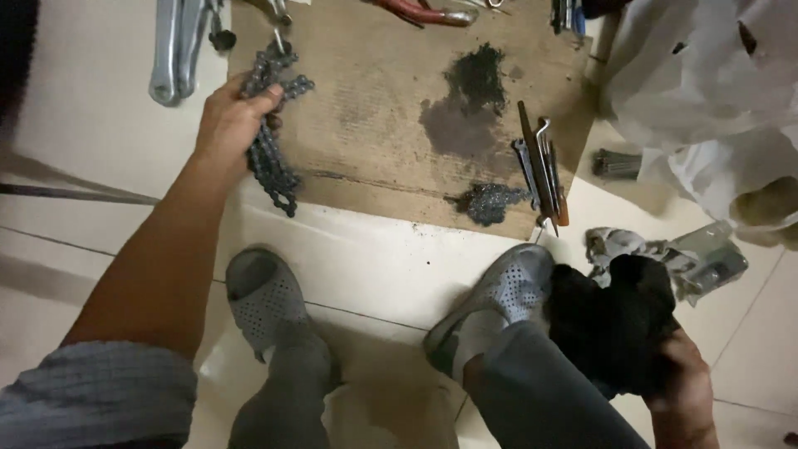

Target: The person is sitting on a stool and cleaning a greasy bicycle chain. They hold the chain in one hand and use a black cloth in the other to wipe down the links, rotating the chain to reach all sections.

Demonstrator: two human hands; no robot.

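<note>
My left hand (229,120) is shut on a bunched, greasy bicycle chain (270,154) at the left edge of a stained cardboard sheet (374,108). The chain hangs down from my fist onto the cardboard, one end near a small metal tool (278,37). My right hand (682,374) is low at the right, next to my knee, gripping a black rag (615,320). My two feet in grey perforated slippers (266,299) rest on the white tiled floor below the cardboard.
Wrenches and a screwdriver (542,166) lie on the cardboard's right edge beside dark grease patches (478,79). Red-handled pliers (420,12) sit at the top. A silver crank arm (174,50) lies top left. White plastic bags (706,91), a grey rag and a metal part (706,258) are at the right.
</note>
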